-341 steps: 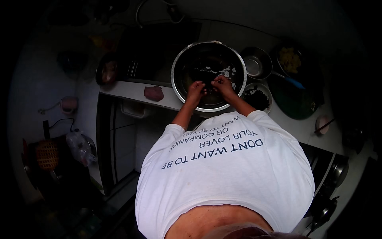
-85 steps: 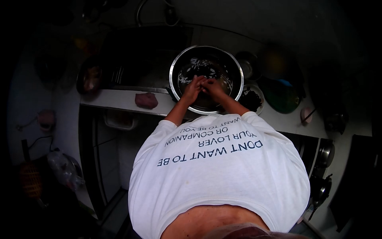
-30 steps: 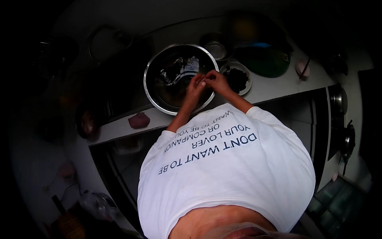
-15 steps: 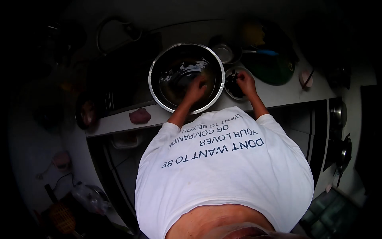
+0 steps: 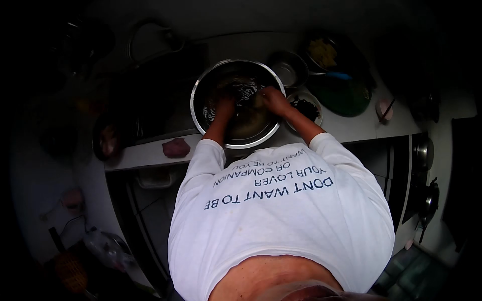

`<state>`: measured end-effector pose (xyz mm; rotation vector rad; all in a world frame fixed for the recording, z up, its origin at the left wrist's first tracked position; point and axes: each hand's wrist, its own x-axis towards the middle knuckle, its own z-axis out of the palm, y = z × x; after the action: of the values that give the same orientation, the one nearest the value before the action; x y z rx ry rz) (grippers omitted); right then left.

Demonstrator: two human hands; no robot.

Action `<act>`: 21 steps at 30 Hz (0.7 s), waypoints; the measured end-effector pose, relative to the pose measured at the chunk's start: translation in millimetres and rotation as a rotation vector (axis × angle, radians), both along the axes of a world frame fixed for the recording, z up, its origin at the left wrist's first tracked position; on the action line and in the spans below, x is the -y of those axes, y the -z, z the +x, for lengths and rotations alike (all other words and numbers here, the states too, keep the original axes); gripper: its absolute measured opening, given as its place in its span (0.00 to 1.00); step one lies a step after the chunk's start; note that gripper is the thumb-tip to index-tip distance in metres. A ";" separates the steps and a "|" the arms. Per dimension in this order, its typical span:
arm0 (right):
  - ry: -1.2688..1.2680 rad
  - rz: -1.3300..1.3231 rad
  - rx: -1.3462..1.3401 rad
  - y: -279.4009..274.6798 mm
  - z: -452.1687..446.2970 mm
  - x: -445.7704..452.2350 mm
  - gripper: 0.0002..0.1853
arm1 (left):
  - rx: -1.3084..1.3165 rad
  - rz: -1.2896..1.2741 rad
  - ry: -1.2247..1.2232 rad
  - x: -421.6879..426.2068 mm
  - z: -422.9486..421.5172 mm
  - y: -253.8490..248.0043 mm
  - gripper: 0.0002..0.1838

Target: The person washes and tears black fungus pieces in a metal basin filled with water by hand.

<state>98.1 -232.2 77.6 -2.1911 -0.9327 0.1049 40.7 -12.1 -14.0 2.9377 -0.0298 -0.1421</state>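
Note:
Both my hands are inside a large metal basin [image 5: 198, 120] holding dark, rippling water. My left hand [image 5: 226, 106] is low over the water on the left side; its fingers are lost in shadow. On the right side, just inside the rim, my right hand [image 5: 273, 100] has its fingers bent together, and whatever they hold cannot be made out. Beside the basin, under my right forearm, stands a white bowl [image 5: 320, 119] with dark, crinkled pieces [image 5: 305, 107] in it.
Behind the bowl sits a small pan [image 5: 288, 70] with a blue handle [image 5: 339, 76]. A green round board [image 5: 346, 100] and a plate of yellow pieces [image 5: 323, 53] are at the back right. A reddish cloth-like lump [image 5: 175, 148] lies by the counter's front edge.
My right hand has left the bowl of dark pieces and moved left into the basin. My left hand has shifted leftward within the basin.

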 end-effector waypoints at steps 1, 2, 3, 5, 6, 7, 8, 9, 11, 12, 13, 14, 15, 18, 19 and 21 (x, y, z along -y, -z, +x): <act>0.002 -0.077 0.000 11.9 5.1 -8.0 0.14 | 0.012 0.034 0.026 1.0 -0.1 6.3 0.17; 0.002 -0.153 0.000 23.8 9.8 -17.1 0.15 | 0.023 0.069 0.050 0.4 0.0 12.3 0.16; -0.001 -0.229 0.000 40.5 15.1 -27.0 0.16 | 0.029 0.044 0.039 0.6 -3.1 9.5 0.13; -0.004 -0.299 0.087 72.8 23.7 -38.2 0.20 | 0.036 -0.006 0.012 3.1 -14.9 0.2 0.10; 0.010 -0.303 0.120 74.6 21.7 -46.1 0.21 | 0.129 -0.132 -0.086 0.7 -20.2 18.4 0.09; 0.025 -0.306 0.153 77.1 21.1 -54.2 0.21 | 0.052 -0.173 -0.127 0.6 -24.2 5.2 0.09; 0.000 -0.339 0.139 80.2 19.8 -61.3 0.21 | -0.027 -0.216 -0.166 1.0 -29.3 -7.7 0.09; -0.022 -0.373 0.123 83.1 17.4 -67.3 0.21 | -0.108 -0.260 -0.200 -1.2 -34.3 -14.7 0.09; -0.052 -0.440 0.090 89.4 11.1 -77.6 0.22 | -0.059 -0.432 -0.218 -12.1 -40.6 -2.5 0.09; -0.050 -0.424 0.020 91.9 6.8 -82.3 0.19 | -0.025 -0.495 -0.221 -15.4 -43.8 -5.7 0.09; -0.046 -0.408 -0.049 91.4 2.3 -86.5 0.16 | 0.010 -0.558 -0.222 -17.5 -46.2 -11.8 0.09; -0.037 -0.393 -0.119 90.7 -2.9 -89.0 0.13 | -0.077 -0.773 -0.356 -17.8 -47.4 -17.9 0.09; -0.057 -0.298 -0.097 84.1 -11.1 -88.4 0.12 | -0.167 -0.986 -0.489 -16.1 -46.7 -28.0 0.08; -0.022 -0.003 -0.399 72.7 -27.8 -86.1 0.10 | -0.046 -1.154 -0.327 -24.9 -47.8 5.3 0.09; 0.051 0.110 -0.753 77.6 -29.8 -87.6 0.09 | -0.067 -1.230 -0.335 -25.2 -46.8 7.0 0.09; 0.159 0.256 -1.129 75.9 -32.5 -85.1 0.08 | -0.244 -1.474 -0.515 -21.5 -45.4 -11.9 0.08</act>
<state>65.6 -147.1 1.7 -1.5547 -0.1087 0.9650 -4.8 9.4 -2.1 1.3818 0.4427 -0.2477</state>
